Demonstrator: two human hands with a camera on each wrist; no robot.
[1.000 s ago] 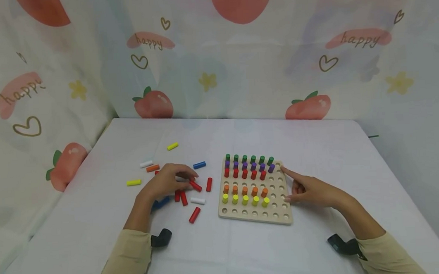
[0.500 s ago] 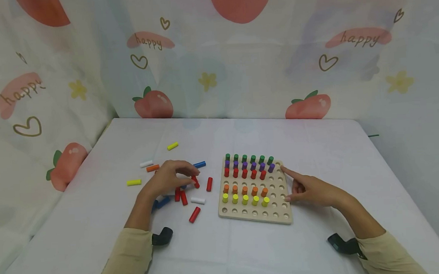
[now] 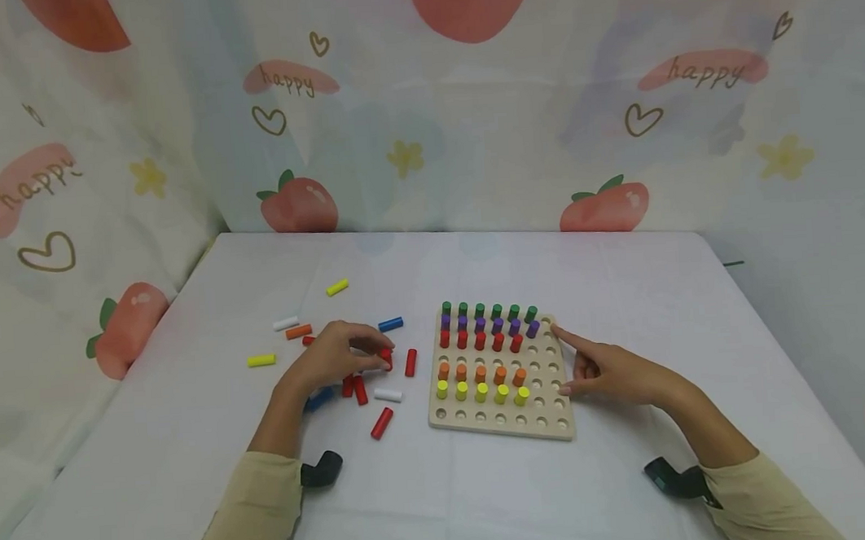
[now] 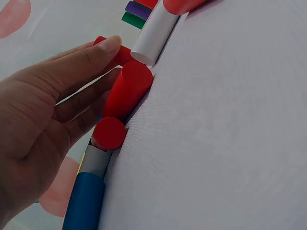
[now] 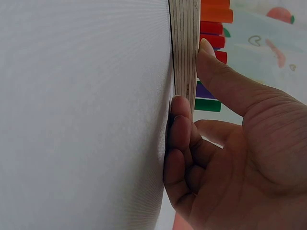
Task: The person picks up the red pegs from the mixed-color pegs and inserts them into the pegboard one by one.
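My left hand (image 3: 338,358) is over the loose pegs, pinching a red peg (image 3: 387,359) between thumb and fingers. In the left wrist view, the thumb lies on that red peg (image 4: 122,56), and other red pegs (image 4: 128,88) lie beside the fingers. A wooden pegboard (image 3: 500,432) carries upright rows of green, purple, red, orange and yellow pegs. My right hand (image 3: 617,374) holds the board's right edge. In the right wrist view, the thumb rests at the top of the board's side (image 5: 184,52) while curled fingers touch its edge near the table.
Around the left hand lie loose red pegs (image 3: 382,423), white pegs (image 3: 388,395), blue pegs (image 3: 390,324), yellow pegs (image 3: 262,360) and an orange peg (image 3: 299,332). A white cloth covers the table (image 3: 503,503). Printed curtains (image 3: 484,137) stand behind and at the sides.
The red peg at my left fingertips, slanted earlier, has turned more upright in the pinch. My right hand and the board stay in place; the head view has shifted slightly.
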